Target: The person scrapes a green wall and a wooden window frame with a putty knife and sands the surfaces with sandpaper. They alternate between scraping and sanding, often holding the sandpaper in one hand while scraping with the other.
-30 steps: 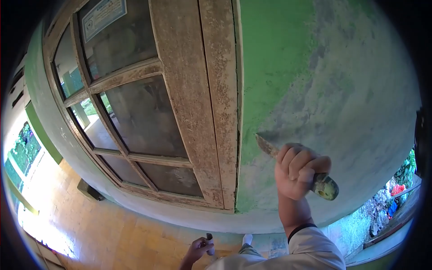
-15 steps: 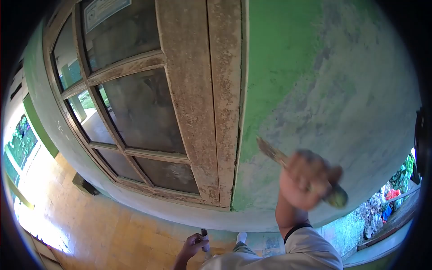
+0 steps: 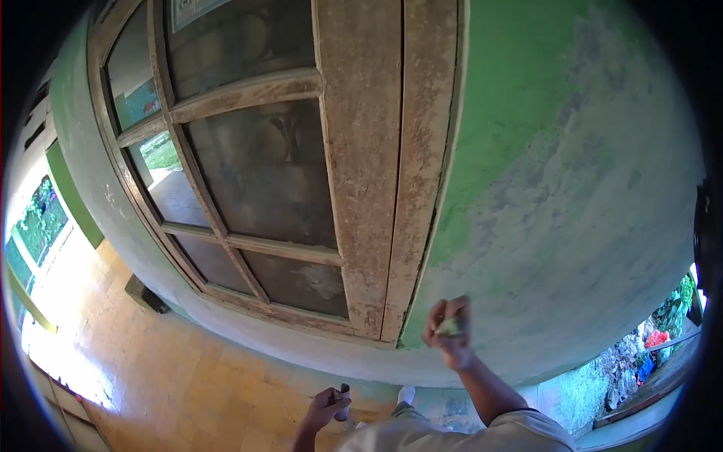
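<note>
My right hand [image 3: 449,331], slightly blurred, is closed around a narrow hand tool [image 3: 449,327] with a rounded, greenish handle end. The fist covers most of this tool. It overlaps the lower wall [image 3: 542,248], where green paint gives way to patchy grey, close to the wooden window frame [image 3: 369,166]. Lower down, my left hand [image 3: 325,407] hangs near my body, its fingers wrapped around a short, dark grey, roll-like piece [image 3: 343,403]; I cannot tell its kind.
Glass panes [image 3: 263,173] fill the weathered window at left. Below lies a yellowish tiled floor [image 3: 196,361], with my foot [image 3: 406,395] near the wall base. A dark block [image 3: 144,294] stands against the wall. Red and blue items [image 3: 654,343] show outside at right.
My right hand has moved down and left toward the window frame's lower corner, and the tool's tip has gone out of sight. The view has shifted slightly; my left hand stays put.
</note>
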The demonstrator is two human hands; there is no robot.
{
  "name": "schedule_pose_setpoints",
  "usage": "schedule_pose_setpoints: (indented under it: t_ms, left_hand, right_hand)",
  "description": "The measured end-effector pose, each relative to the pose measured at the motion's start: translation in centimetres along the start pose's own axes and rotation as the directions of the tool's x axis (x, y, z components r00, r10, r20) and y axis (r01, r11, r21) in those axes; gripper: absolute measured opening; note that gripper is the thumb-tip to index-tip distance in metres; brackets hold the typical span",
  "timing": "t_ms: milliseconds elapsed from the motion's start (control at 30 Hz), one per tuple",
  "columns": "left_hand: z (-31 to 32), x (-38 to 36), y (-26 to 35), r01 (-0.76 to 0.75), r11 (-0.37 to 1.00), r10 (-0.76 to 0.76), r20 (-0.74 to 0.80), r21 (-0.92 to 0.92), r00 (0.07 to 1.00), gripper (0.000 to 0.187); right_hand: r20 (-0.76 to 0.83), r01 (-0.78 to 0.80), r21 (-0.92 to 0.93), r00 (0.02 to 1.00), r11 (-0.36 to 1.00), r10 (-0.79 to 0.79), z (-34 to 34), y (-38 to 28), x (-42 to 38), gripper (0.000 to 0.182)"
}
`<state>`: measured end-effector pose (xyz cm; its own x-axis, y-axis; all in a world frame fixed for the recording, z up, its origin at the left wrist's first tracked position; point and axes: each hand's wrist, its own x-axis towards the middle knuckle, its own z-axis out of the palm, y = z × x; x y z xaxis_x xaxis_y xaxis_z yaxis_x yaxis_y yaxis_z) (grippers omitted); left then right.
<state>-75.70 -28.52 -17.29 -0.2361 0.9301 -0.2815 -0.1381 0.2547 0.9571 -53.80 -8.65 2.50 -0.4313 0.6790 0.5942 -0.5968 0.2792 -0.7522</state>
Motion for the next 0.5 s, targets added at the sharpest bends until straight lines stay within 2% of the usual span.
schedule_pose_setpoints:
  t_ms: [33, 67, 133, 167, 233, 267, 333, 367, 433, 467, 500]
  left_hand:
    - [-0.3, -0.3, 0.2, 0.014, 0.999, -0.014, 0.014, 0.031, 1.000, 0.019]
    - [-0.5, -0.6, 0.2, 0.030, 0.998, -0.031, 0.029, 0.061, 0.999, 0.020]
    - [-0.8, -0.9, 0.3, 0.081, 0.995, -0.084, 0.045, 0.067, 0.995, 0.021]
    - [-0.9, -0.9, 0.2, 0.106, 0.992, -0.111, 0.063, 0.075, 0.992, 0.022]
    - [-0.7, -0.5, -0.5, 0.151, 0.985, -0.158, 0.088, 0.089, 0.983, 0.023]
    - [-0.4, -0.3, -0.9, 0.186, 0.978, -0.195, 0.103, 0.097, 0.975, 0.024]
    - [0.5, 0.0, -0.5, 0.194, 0.975, -0.209, 0.155, 0.107, 0.966, 0.024]
    - [0.9, 0.2, -0.2, 0.188, 0.976, -0.206, 0.191, 0.110, 0.960, 0.024]
    - [1.6, 1.0, -0.5, 0.171, 0.977, -0.195, 0.214, 0.124, 0.957, 0.023]
    - [1.9, 1.4, -0.7, 0.151, 0.981, -0.176, 0.225, 0.122, 0.958, 0.023]
    - [2.3, 1.7, -0.5, 0.155, 0.978, -0.184, 0.235, 0.137, 0.954, 0.023]
  right_hand:
    - [-0.047, -0.138, -0.023, 0.990, 0.990, 0.137, -0.1, 1.8, -2.1, 0.042]
    - [-0.057, -0.157, -0.016, 0.986, 0.987, 0.156, -0.6, 3.8, -4.3, 0.042]
    - [-0.107, -0.428, -0.207, 0.904, 0.880, 0.414, -1.3, 6.3, -7.9, 0.036]
    - [-0.121, -0.439, -0.200, 0.898, 0.876, 0.422, -1.6, 6.6, -9.2, 0.036]
    - [0.071, -0.461, -0.617, 0.775, 0.638, 0.628, -1.8, 6.4, -10.5, 0.028]
    - [0.050, -0.475, -0.612, 0.775, 0.632, 0.630, -1.9, 6.2, -10.9, 0.028]
    - [0.252, -0.134, -0.711, 0.868, 0.690, 0.428, -1.5, 4.2, -10.2, 0.022]
    - [0.198, -0.261, -0.680, 0.834, 0.685, 0.515, -1.4, 2.3, -9.5, 0.022]
    - [0.143, -0.246, -0.565, 0.911, 0.788, 0.387, -1.7, -1.9, -7.7, 0.027]
    - [0.070, -0.184, -0.445, 0.969, 0.876, 0.239, -2.0, -4.1, -7.2, 0.027]
    - [-0.087, -0.179, -0.196, 0.983, 0.964, 0.164, -2.7, -5.6, -7.4, 0.032]
